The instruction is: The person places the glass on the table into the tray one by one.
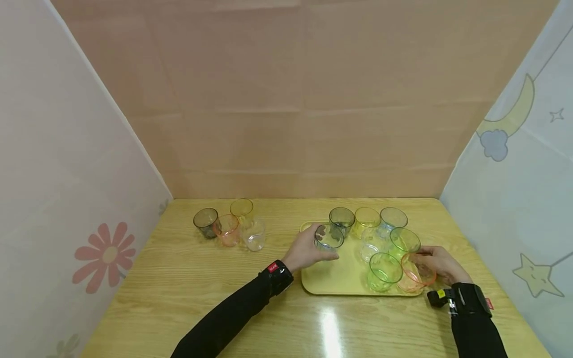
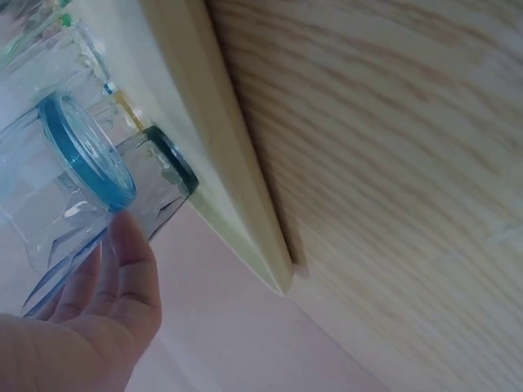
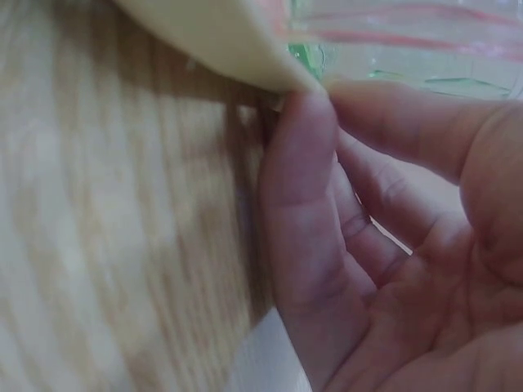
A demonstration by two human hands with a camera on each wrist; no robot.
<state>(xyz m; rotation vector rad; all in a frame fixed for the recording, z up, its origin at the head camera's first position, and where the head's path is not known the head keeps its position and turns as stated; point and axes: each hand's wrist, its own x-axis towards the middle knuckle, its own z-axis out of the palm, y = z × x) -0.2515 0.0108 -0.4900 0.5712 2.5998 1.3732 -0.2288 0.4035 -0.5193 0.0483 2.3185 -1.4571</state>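
Right hand: the right hand, nearest the viewer, rests at the tray's near right corner, fingers curled around the orange-rimmed cup; the right wrist view shows a finger against the tray edge.
Left hand: the left hand grips the blue-tinted cup, thumb and fingers wrapped around its side; the left wrist view shows the thumb just under the blue rim.
Blue-tinted cup: upright over the tray's left part, near the rim; whether it touches the tray floor cannot be told.
Tray: a pale yellow tray lies on the right half of the table.
Cups on tray: two green cups, a clear one, then a dark grey, a yellow and a light blue cup in the far row.
Far left group: a dark cup, an orange cup, a clear cup and an amber cup stand close together on the bare table, well apart from the tray.
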